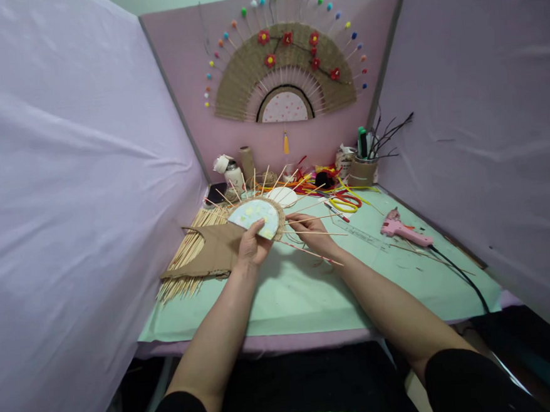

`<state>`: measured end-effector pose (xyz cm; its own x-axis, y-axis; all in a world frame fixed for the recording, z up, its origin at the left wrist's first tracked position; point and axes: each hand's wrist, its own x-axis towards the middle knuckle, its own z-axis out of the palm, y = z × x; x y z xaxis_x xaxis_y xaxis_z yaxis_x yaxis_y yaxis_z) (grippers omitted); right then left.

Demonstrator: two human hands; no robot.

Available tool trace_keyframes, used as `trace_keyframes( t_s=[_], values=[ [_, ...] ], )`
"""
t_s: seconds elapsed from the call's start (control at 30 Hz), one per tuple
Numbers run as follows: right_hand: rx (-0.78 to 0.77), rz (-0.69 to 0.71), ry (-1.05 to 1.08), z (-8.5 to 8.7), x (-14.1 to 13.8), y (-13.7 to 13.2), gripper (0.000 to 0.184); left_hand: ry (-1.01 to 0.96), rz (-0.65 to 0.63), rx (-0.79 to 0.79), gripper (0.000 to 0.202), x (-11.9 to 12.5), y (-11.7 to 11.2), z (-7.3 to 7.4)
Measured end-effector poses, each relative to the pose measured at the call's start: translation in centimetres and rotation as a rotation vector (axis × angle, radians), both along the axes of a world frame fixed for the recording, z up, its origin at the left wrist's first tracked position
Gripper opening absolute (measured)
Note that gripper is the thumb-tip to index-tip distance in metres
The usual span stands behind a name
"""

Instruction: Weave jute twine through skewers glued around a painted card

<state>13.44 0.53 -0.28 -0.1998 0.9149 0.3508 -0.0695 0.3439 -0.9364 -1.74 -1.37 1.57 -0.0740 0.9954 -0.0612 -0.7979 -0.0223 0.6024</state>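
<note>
My left hand [252, 245] grips a pale blue half-round card [254, 215] with a woven rim, thumb on its face, holding it up over the mint green table mat [300, 292]. Thin wooden sticks [311, 233] fan out from the card's edge. My right hand [307, 227] is just right of the card, fingers pinched on one of those sticks. A brown cardboard fan piece [215, 254] backed with a layer of sticks lies flat on the mat, just left of my left hand.
A pink glue gun [401, 228] with a black cord lies at the right. Scissors [345, 201], a clear ruler [362, 234], coloured pipe cleaners, jars and a pen cup [361, 170] crowd the back. A finished fan [284, 73] hangs on the back wall. Purple cloth screens stand on both sides.
</note>
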Motion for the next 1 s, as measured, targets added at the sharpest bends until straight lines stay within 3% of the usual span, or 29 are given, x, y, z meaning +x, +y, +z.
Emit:
trace_keyframes(
  t_s=[0.17,0.47,0.7,0.87,1.0],
  values=[
    [0.073,-0.009,-0.003,0.0,-0.3,0.0,0.030,0.041,-0.162,0.151,0.049,0.3,-0.5,0.1],
    [0.101,0.029,-0.105,0.0,0.0,-0.4,0.026,0.076,-0.186,0.083,0.048,0.0,-0.7,0.4],
    [0.103,0.155,-0.167,-0.1,0.2,-0.3,0.028,0.116,-0.244,0.134,0.043,-0.4,-0.8,0.7],
    [-0.088,0.312,-0.144,0.5,0.9,-0.2,0.030,0.139,-0.168,0.136,0.042,-0.7,-0.5,0.6],
    [-0.268,0.334,0.071,1.0,2.5,0.9,0.029,0.122,-0.094,0.167,0.044,-1.3,-0.4,1.0]
  ],
)
